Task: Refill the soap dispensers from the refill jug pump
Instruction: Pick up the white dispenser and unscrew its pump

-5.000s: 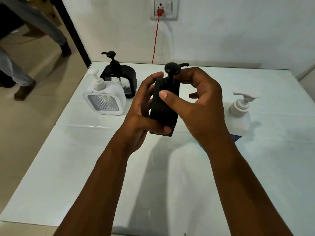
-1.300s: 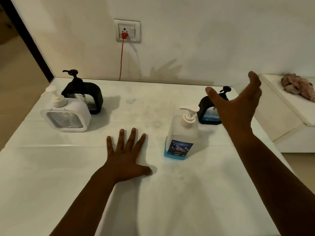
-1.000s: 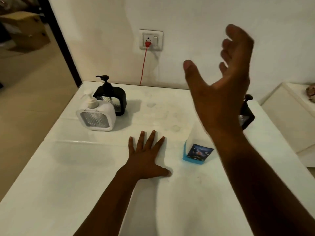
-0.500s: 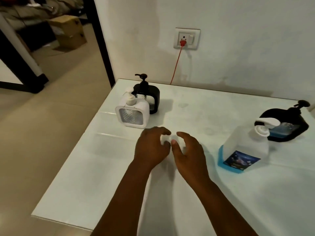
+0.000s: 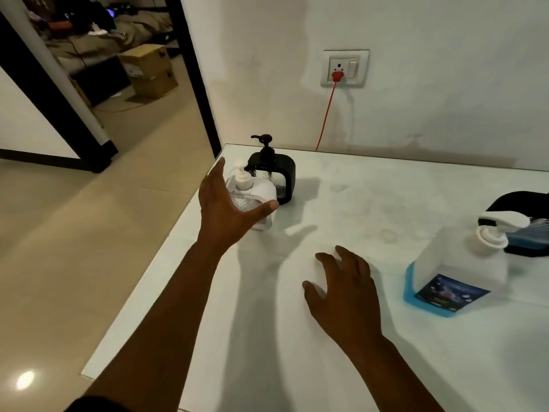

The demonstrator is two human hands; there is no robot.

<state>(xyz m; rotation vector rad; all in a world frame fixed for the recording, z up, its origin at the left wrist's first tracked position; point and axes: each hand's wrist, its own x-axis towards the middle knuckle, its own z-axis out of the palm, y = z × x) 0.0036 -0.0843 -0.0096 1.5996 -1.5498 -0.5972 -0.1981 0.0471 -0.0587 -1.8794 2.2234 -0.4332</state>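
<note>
1. Now left hand (image 5: 228, 209) spread wide in front of white dispenser (image 5: 258, 193), centre-left of frame, holding nothing; right hand (image 5: 346, 289) relaxed, fingertips on worktop (image 5: 371, 185).
2. Risk: dispenser near worktop edge; a clumsy grab could tip it off.
3. Refill jug (image 5: 454, 272), right: translucent, boxy, blue liquid low. Black dispenser (image 5: 274, 171) behind: glossy, rounded.

Half a second ago both hands sit together, fingers curled, at the middle of the table (image 5: 341, 367). Now they are apart — the left hand (image 5: 227, 209) is lifted and spread wide just in front of the white dispenser (image 5: 261, 190), while the right hand (image 5: 346, 288) lies on the tabletop, fingers loosely bent.
</note>
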